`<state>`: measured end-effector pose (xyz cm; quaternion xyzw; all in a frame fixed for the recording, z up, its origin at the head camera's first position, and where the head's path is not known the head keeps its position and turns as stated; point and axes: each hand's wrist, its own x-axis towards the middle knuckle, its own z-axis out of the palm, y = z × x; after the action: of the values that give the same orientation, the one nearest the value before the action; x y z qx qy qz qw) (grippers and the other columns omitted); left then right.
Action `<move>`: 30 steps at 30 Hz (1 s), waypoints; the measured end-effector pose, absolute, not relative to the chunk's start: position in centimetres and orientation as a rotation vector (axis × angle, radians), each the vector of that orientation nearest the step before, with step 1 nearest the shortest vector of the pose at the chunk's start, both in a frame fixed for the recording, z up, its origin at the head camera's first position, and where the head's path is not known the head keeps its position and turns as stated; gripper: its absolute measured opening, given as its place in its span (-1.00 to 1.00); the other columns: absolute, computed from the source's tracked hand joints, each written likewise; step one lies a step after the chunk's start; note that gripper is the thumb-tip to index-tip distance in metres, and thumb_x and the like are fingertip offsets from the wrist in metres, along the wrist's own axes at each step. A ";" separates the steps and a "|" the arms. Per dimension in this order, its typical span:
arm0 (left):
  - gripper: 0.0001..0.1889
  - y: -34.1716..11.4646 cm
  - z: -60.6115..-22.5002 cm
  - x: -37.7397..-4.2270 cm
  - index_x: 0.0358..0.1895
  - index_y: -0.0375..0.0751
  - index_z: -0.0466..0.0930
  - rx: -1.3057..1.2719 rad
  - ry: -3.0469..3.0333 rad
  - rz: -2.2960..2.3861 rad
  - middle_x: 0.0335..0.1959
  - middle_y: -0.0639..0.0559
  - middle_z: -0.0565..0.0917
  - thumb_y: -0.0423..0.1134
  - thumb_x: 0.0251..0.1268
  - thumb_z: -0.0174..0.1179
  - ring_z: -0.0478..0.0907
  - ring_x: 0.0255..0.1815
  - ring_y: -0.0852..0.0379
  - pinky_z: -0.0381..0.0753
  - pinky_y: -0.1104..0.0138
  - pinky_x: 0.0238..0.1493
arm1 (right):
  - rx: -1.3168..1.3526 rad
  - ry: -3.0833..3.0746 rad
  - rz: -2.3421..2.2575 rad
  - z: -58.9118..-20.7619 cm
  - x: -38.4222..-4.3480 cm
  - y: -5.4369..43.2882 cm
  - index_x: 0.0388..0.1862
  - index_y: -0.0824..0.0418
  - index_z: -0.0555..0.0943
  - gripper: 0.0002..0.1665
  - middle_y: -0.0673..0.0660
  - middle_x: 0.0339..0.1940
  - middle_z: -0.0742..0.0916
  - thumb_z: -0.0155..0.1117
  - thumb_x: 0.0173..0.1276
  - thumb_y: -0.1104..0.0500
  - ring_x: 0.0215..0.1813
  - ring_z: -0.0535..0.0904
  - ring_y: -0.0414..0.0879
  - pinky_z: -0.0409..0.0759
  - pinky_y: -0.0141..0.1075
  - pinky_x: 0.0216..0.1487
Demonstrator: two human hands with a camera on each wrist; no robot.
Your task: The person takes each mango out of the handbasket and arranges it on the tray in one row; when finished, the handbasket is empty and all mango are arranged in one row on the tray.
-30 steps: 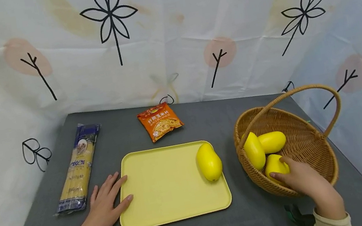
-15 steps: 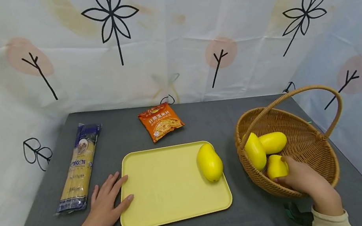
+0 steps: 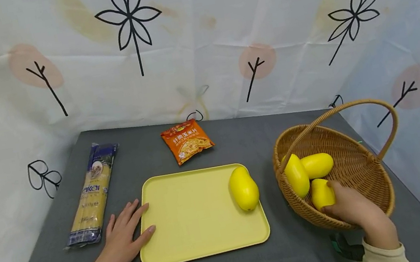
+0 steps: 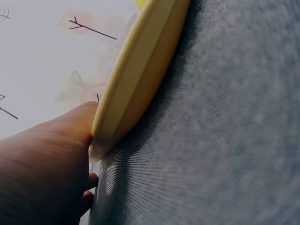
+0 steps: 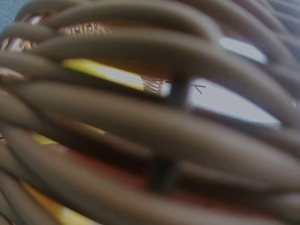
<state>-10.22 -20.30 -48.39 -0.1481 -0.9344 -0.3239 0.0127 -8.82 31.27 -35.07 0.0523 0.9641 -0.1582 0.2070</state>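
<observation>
I had the right hand (image 3: 354, 206) gripping a rounded yellow fruit (image 3: 322, 193) whose smoothness risked slipping. The left hand (image 3: 124, 239), fingers relaxed, touched a rectangular yellow tray (image 3: 195, 217) at nine o'clock.

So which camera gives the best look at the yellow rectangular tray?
The head view: it shows the yellow rectangular tray almost whole from above. The left wrist view has only part of its edge, close up; the right wrist view, filled by the brown wicker basket, shows none.
</observation>
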 end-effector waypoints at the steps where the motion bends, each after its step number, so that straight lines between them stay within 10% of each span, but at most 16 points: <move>1: -0.36 -20.3 -48.4 -10.2 0.41 -0.04 0.28 -0.461 -2.912 -1.010 0.47 -0.26 0.15 0.10 0.33 0.15 -0.02 0.48 -0.31 -0.24 -0.33 0.30 | 0.141 2.689 -0.437 -35.1 -8.8 31.3 0.35 0.64 0.09 -0.02 0.54 0.04 0.54 0.34 0.26 0.04 -0.18 0.52 0.11 0.49 -0.06 -0.24; 30: -0.37 -20.3 -48.3 -10.1 0.41 -0.03 0.28 -0.468 -2.904 -1.003 0.47 -0.26 0.15 0.09 0.33 0.15 -0.01 0.48 -0.32 -0.26 -0.32 0.32 | 0.170 2.896 -0.304 -31.6 -6.1 30.3 0.35 0.59 0.12 -0.01 0.65 0.03 0.43 0.35 0.22 0.00 -0.20 0.48 0.22 0.50 -0.05 -0.33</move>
<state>-10.09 -20.33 -48.34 -0.1506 -0.9343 -0.3228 0.0170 -6.13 30.26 -31.61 0.0580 0.9866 -0.1034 0.1121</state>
